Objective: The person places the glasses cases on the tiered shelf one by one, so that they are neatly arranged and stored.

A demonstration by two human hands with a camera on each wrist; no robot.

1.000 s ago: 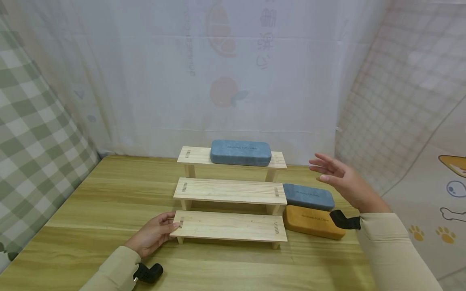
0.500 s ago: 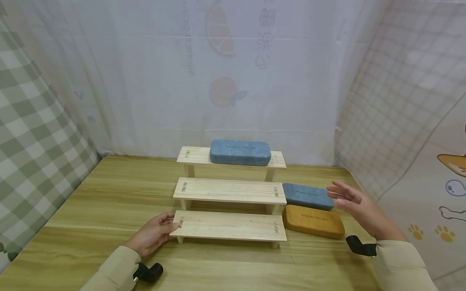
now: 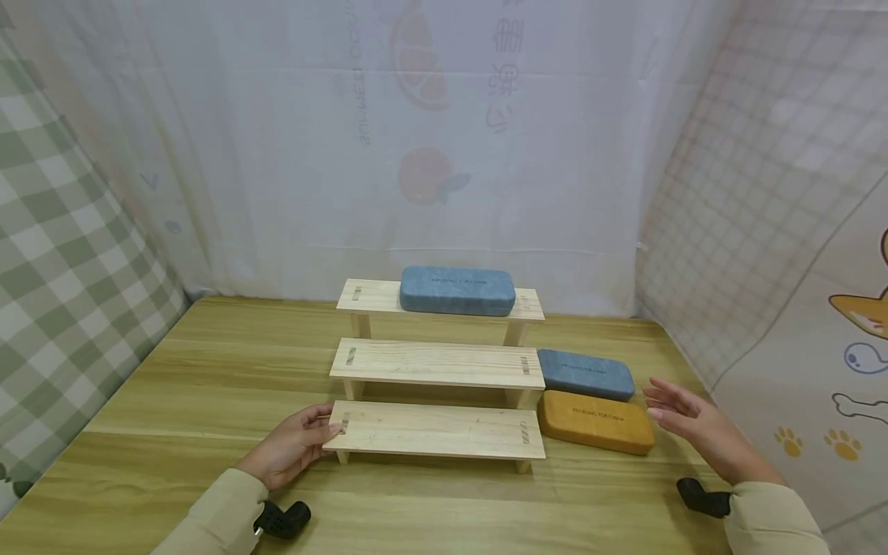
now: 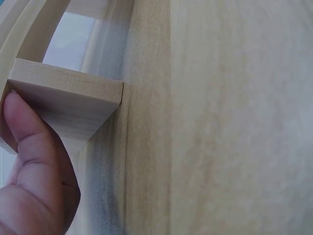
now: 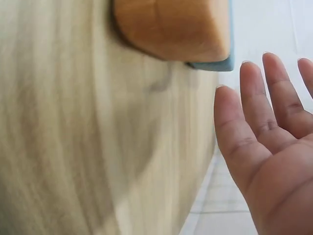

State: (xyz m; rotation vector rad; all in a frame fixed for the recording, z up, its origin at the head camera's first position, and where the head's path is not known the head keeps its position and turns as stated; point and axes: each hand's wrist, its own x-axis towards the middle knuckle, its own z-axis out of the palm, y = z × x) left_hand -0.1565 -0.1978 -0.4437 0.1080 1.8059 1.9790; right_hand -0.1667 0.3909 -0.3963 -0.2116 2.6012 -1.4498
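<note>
A three-tier wooden stand (image 3: 435, 429) of pale wood occupies the middle of the table. My left hand (image 3: 287, 449) holds the left end of its lowest step, thumb at the edge of the board; in the left wrist view the thumb (image 4: 32, 132) lies against the stand's leg (image 4: 68, 88). On the top step lies a blue glasses case (image 3: 458, 291). Right of the stand, a second blue glasses case (image 3: 586, 375) lies behind an orange glasses case (image 3: 597, 421). My right hand (image 3: 704, 432) hovers just right of these two, fingers extended and holding nothing.
The wood-grain table (image 3: 173, 393) ends at a white printed curtain (image 3: 277, 193) behind. A green checked cloth (image 3: 62, 231) hangs on the left, and a patterned cloth (image 3: 784, 324) on the right.
My right hand has come down and moved to the right, nearer the front, beside the two cases. The left hand, the stand and the cases have stayed put.
</note>
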